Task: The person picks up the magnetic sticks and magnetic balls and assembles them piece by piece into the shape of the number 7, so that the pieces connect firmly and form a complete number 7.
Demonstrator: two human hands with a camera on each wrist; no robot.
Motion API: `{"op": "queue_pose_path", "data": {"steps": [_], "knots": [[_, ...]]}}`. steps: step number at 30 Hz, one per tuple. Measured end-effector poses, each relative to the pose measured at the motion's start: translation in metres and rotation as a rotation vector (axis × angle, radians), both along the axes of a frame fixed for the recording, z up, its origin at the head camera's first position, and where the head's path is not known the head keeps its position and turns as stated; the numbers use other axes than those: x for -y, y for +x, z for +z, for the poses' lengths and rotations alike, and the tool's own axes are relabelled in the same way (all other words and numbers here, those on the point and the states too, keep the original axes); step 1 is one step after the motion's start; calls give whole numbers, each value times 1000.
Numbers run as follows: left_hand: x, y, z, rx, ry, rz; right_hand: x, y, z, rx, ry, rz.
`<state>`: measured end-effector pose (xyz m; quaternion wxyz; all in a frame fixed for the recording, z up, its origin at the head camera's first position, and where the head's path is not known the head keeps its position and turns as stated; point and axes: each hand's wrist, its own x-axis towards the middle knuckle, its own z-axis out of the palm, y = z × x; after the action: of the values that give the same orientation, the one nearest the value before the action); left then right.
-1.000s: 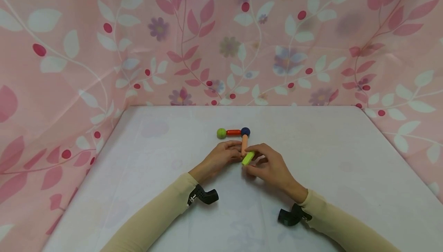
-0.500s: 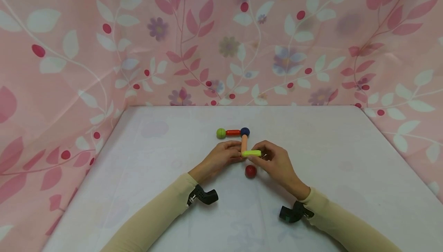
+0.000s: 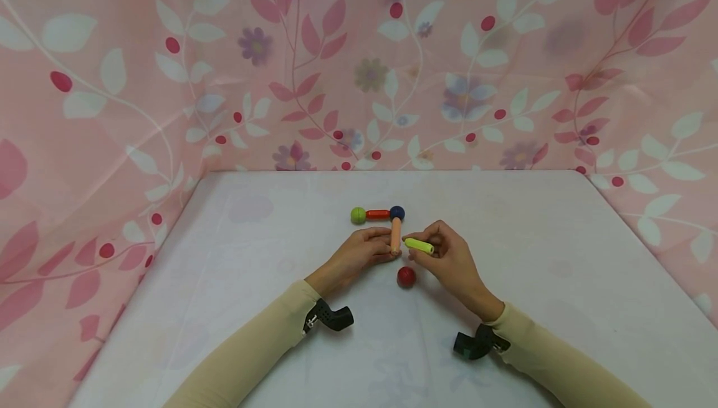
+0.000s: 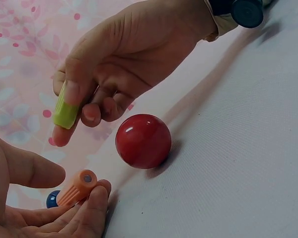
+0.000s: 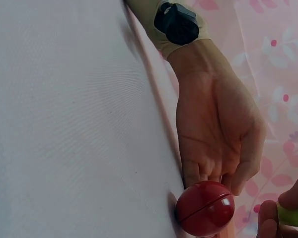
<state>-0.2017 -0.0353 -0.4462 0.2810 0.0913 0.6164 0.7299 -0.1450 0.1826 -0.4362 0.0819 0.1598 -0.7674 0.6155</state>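
My right hand (image 3: 451,268) pinches a yellow-green magnetic rod (image 3: 419,246) between thumb and fingers, just right of an orange magnetic rod (image 3: 396,232) and apart from it. My left hand (image 3: 356,255) lies at the orange rod's left side. In the left wrist view its fairly straight fingers rest along the orange rod (image 4: 79,187), and the thumb stands clear. The orange rod's far end meets a dark blue ball (image 3: 397,213). From that ball a red rod (image 3: 378,214) runs left to a green ball (image 3: 358,215). A glossy red ball (image 3: 406,277) sits in front of both hands.
A white cloth covers the table (image 3: 252,346), whose far edge meets a pink floral curtain (image 3: 336,84). Black wrist cameras (image 3: 331,316) are strapped over both beige sleeves.
My right hand has moved slightly right and turned the yellow-green rod, which has come away from the orange rod's near end. The red ball has come into sight. My left hand stays put.
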Motion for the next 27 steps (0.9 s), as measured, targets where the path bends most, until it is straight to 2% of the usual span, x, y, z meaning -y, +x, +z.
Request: {"op": "queue_pose_path", "data": {"steps": [4,9,13,17,20,24,27], "knots": [[0,0,0,-1,-4,-3,-2,-3,0,39,4,7],[0,-1,-1,8,17,-6,-6,-3,4,153,-12,8],[0,0,0,6,29,-14,-9,-2,9,245,-117,116],[1,1,0,-7,24,-23,-12,-1,15,296,-222,236],[1,0,-1,-14,21,-25,-14,-1,17,323,-261,275],[1,0,-1,-16,27,-22,-15,-2,16,320,-189,240],[1,0,-1,-19,26,-20,-14,-3,13,284,-110,194]]}}
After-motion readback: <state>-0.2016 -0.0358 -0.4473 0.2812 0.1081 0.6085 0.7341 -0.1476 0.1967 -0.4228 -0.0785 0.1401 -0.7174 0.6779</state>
